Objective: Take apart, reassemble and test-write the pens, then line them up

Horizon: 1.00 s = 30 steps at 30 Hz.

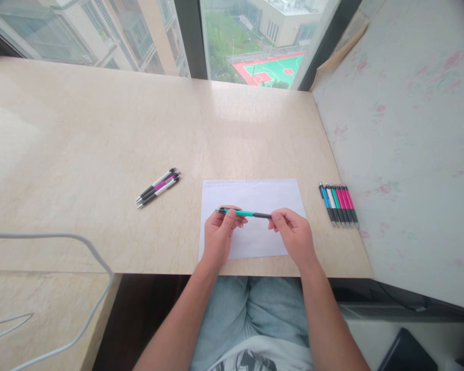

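Note:
A green pen [244, 213] with a black grip is held level between both hands, above a white sheet of paper [259, 239]. My left hand [219, 229] is closed on its clip end, thumb on top. At the tip end, my right hand [294, 232] pinches the pen between thumb and fingers. Small faint writing runs along the top edge of the paper. To the left lies a small group of pens [159, 188], white and purple with black grips. Over on the right, a neat row of pens [338, 205] in blue, white, green and pink lies side by side.
The beige marble-like tabletop [158, 123] reaches back to a window [266, 46]. A floral wall [406, 154] bounds the right side. A white cable [96, 252] arches across the left front, over a lower ledge [62, 293].

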Available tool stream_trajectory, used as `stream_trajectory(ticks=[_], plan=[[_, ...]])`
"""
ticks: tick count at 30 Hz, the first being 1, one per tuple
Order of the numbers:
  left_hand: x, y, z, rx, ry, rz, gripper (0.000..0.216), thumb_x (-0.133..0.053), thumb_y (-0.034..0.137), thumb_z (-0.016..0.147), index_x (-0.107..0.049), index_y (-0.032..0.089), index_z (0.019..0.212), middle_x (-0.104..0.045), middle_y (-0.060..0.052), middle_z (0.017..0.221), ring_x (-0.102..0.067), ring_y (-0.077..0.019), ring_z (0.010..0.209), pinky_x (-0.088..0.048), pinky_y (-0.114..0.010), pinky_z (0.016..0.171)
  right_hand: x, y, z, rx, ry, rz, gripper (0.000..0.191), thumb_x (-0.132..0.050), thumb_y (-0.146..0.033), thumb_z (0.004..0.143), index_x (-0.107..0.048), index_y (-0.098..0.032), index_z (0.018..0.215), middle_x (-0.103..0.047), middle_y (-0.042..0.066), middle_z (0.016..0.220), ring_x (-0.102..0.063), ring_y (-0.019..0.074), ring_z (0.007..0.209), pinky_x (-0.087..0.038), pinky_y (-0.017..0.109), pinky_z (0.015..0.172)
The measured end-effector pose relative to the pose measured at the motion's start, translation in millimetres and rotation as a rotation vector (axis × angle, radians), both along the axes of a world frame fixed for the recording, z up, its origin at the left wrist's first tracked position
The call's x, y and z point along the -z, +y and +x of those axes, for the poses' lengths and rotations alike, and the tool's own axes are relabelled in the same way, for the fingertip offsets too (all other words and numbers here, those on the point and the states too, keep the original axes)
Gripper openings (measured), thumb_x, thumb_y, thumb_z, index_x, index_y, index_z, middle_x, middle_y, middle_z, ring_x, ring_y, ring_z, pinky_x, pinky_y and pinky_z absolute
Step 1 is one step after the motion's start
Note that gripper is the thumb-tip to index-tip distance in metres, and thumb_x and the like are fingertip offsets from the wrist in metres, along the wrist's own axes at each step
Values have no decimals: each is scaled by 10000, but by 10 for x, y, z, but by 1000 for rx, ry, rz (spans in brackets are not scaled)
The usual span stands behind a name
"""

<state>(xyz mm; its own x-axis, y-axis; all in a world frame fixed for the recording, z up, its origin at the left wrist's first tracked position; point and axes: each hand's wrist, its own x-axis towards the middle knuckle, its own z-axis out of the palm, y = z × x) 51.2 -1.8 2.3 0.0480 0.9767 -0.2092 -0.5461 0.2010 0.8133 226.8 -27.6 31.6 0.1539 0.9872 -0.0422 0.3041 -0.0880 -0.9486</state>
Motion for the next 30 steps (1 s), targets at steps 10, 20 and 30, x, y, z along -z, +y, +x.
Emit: stream_trajectory(ticks=[10, 20, 30], plan=[[-8, 18, 4, -20, -45, -38, 220, -725, 361, 834, -717, 147, 888, -713, -47, 757, -656, -126, 674, -501, -239, 669, 21, 1, -47, 3, 111, -1, 327, -541, -429, 949, -646, -196, 744, -619, -1, 624, -535, 111, 550, -449, 248, 540], [8, 21, -2, -14, -74, -50, 215, -724, 359, 836, -716, 154, 897, -719, -50, 765, -659, -122, 681, -504, -233, 680, 26, 12, -67, 41, 200, 11, 313, -627, -453, 885, -649, -208, 1079, -677, 24, 782, -616, 134, 618, -473, 237, 490], [6, 35, -11, -12, -123, -88, 213, -721, 359, 840, -710, 155, 900, -725, -52, 769, -661, -120, 685, -502, -227, 668, -63, -11, -54, 175, 116, 127, 146, -712, -352, 833, -716, -224, 903, -680, 8, 762, -627, 138, 674, -528, 270, 612]])
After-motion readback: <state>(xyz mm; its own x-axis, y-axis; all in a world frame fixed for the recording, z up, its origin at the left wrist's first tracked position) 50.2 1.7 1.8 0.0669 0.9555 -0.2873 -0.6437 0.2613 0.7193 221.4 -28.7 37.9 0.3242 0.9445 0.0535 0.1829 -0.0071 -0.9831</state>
